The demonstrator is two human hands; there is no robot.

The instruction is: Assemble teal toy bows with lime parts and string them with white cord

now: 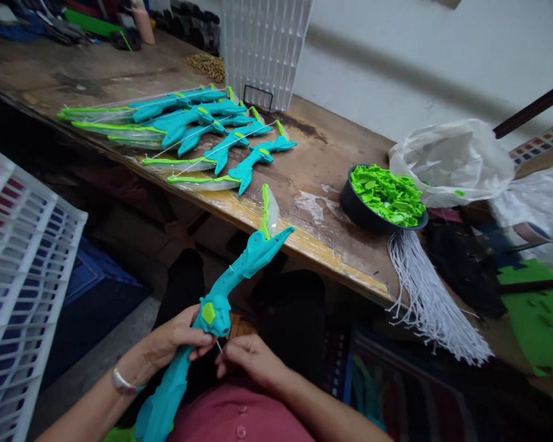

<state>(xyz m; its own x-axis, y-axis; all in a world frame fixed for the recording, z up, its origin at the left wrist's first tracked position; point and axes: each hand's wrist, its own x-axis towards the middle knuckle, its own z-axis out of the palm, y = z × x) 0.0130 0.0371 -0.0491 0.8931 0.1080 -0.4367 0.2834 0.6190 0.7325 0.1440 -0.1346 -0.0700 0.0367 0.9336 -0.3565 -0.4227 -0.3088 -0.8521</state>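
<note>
My left hand [179,336] is wrapped around the middle of a teal plastic toy bow [253,255], just below its green inset. The bow slants across my lap, its upper end near the table edge with a green and clear piece on it. Close beside the grip, my right hand [246,359] is closed in a pinch on a thin white string [219,346] at the bow's middle. Where the string runs beyond the fingers is hidden. Several similar strung toy bows [230,147] lie overlapping on the table.
On the worktable [341,132], a black bowl [368,215] holds small green plastic pieces [387,193]. White strings [435,301] hang over the edge beside it. A plastic bag [451,159] sits behind. At left stands a white crate [32,270]; a clear ribbed tray [265,49] leans at the back.
</note>
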